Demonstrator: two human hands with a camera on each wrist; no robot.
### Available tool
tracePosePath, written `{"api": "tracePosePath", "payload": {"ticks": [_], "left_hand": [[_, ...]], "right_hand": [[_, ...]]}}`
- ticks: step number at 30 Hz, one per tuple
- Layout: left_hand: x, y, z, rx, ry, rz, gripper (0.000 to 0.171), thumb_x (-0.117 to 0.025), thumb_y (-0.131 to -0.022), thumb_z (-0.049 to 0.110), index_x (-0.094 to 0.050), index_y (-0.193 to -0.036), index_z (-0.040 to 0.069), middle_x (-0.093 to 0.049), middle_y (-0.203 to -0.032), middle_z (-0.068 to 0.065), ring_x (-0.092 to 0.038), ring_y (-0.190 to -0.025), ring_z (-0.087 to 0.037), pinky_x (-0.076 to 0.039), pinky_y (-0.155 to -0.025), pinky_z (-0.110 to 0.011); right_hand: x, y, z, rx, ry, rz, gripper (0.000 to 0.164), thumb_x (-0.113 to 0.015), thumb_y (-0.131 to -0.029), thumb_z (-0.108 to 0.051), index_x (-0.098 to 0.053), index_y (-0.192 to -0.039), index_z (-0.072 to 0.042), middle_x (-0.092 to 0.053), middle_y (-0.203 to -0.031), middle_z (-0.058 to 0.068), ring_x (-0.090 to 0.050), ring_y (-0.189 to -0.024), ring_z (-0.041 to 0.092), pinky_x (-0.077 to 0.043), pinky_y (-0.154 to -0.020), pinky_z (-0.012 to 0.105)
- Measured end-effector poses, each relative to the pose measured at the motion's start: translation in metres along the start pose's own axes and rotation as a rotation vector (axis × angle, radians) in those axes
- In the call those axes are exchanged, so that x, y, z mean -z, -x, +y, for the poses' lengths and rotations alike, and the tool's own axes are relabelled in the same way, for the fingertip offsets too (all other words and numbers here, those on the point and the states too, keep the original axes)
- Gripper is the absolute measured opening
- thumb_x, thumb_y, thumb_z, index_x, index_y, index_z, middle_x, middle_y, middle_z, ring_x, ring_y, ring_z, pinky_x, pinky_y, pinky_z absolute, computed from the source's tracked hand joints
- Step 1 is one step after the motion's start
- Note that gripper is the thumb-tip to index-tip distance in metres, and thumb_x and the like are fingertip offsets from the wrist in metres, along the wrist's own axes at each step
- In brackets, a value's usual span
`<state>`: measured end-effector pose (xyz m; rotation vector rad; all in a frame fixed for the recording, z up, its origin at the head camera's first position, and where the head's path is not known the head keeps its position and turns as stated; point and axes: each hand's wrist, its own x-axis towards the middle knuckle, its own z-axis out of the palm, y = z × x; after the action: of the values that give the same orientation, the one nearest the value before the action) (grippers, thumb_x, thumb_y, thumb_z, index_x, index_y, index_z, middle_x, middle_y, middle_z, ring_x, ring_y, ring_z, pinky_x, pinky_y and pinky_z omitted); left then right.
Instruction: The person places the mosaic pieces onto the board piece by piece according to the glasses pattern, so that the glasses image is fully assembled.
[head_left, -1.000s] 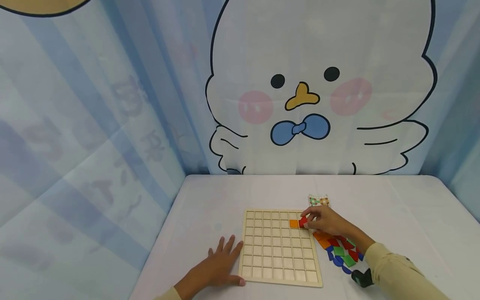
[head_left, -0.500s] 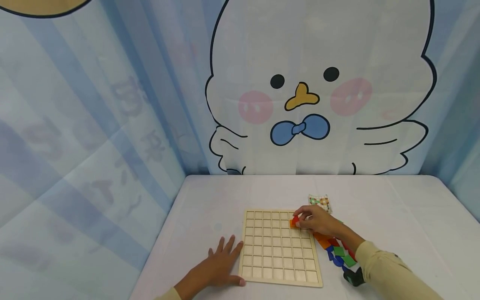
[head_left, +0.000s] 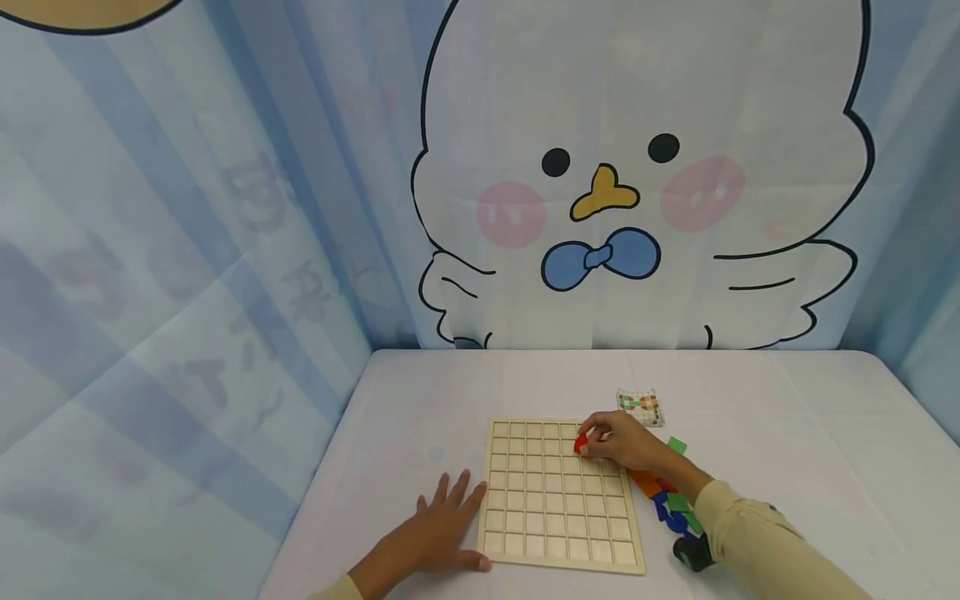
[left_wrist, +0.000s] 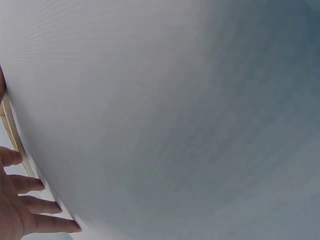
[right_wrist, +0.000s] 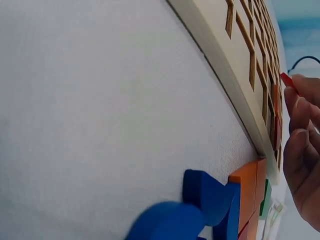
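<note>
A wooden grid board [head_left: 556, 503] lies on the table. My left hand [head_left: 438, 532] rests beside its left edge with fingers spread, the thumb by the near left corner. Over the board's upper right part, my right hand [head_left: 621, 442] pinches a small red tile [head_left: 581, 443] between thumb and fingertips. The right wrist view shows the red tile [right_wrist: 288, 83] tilted just above the grid, with an orange tile [right_wrist: 275, 100] in a cell close below the right hand [right_wrist: 304, 150]. In the head view the hand hides that orange tile.
Right of the board lies a loose pile of orange, blue [head_left: 676, 522], green [head_left: 677, 445] and red pieces, partly hidden by the right forearm. A small patterned card [head_left: 641, 406] lies behind the board. The dark wrist camera [head_left: 693, 552] hangs beside the right sleeve.
My right hand has moved left across the board with the red tile, passing over the orange tile's cell. More of the card and a green piece now show. The left hand has stayed still.
</note>
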<state>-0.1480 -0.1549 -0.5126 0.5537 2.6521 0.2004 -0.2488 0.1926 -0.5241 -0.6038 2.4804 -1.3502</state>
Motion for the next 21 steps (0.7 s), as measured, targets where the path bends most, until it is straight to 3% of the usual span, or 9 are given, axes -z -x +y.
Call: {"api": "tracePosePath", "payload": {"ticks": [21], "left_hand": [[0.0011, 0.0015, 0.0008, -0.012, -0.005, 0.005, 0.106, -0.068, -0.076, 0.073, -0.029, -0.159, 0.02, -0.02, -0.166, -0.02, -0.019, -0.148, -0.054, -0.034, -0.102, -0.077]], "right_hand": [[-0.0077, -0.0056, -0.0082, 0.061, 0.189, 0.044, 0.02, -0.078, -0.089, -0.018, -0.072, -0.104, -0.006, -0.062, -0.08, -0.004, -0.051, -0.063, 0.005, -0.043, -0.058, 0.022]]}}
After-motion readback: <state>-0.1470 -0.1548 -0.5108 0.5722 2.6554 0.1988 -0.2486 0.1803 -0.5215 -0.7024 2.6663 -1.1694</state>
